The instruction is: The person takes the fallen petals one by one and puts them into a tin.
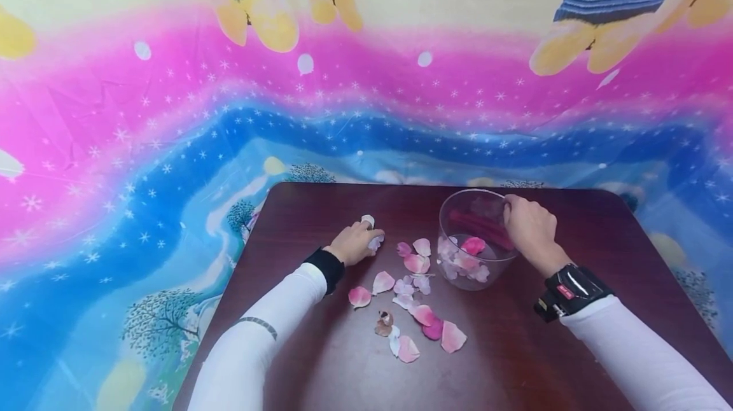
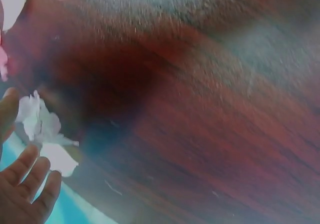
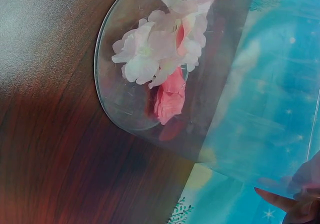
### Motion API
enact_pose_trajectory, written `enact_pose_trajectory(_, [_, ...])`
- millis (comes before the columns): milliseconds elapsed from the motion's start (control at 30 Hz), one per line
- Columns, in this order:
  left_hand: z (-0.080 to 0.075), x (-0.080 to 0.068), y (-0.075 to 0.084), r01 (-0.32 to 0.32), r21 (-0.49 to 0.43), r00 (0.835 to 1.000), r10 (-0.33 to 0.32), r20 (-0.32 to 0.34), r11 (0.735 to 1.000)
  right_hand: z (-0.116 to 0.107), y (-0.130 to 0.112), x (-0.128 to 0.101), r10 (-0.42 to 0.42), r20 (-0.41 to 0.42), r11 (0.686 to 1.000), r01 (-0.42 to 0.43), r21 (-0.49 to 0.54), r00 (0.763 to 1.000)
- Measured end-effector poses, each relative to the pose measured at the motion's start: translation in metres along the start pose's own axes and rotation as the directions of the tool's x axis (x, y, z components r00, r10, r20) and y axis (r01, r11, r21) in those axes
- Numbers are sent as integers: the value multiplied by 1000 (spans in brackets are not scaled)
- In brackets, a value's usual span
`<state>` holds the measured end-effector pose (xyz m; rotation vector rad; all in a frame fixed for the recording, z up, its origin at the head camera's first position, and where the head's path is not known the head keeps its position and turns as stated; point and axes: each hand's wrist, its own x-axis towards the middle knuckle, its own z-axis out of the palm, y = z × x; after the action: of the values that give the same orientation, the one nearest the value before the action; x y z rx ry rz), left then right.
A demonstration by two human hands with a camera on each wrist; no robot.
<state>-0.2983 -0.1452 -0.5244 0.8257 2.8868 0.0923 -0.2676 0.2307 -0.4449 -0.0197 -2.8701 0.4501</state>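
My left hand (image 1: 354, 243) reaches low over the table's left side, its fingers spread. In the left wrist view, the thumb and fingers lie around a pale blossom (image 2: 42, 121) and a white petal (image 2: 59, 159), without visibly closing on them. My right hand (image 1: 531, 228) grips the rim of a clear plastic bowl (image 1: 456, 217), which tilts on the table. Pale blossoms (image 3: 142, 54) and a pink petal (image 3: 171, 99) lie inside it, seen through the wall in the right wrist view. Part of the right hand is cut off there.
Loose petals and blossoms lie between the hands, among them a pink petal (image 1: 359, 297), a magenta petal (image 1: 432, 328) and a brown dried piece (image 1: 384, 324). The dark wooden table (image 1: 321, 360) ends at a printed cloth (image 1: 343, 137) behind it.
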Motion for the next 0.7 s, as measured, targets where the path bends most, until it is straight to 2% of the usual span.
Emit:
enact_pose_trajectory(267, [8, -1, 11, 13, -37, 1000, -13, 1, 999, -1, -1, 0, -2, 2, 1000, 2, 2, 1000])
enact_pose_trajectory(700, [16, -4, 16, 27, -21, 1000, -26, 12, 999, 0, 1, -1, -6, -4, 1000, 6, 4, 1000])
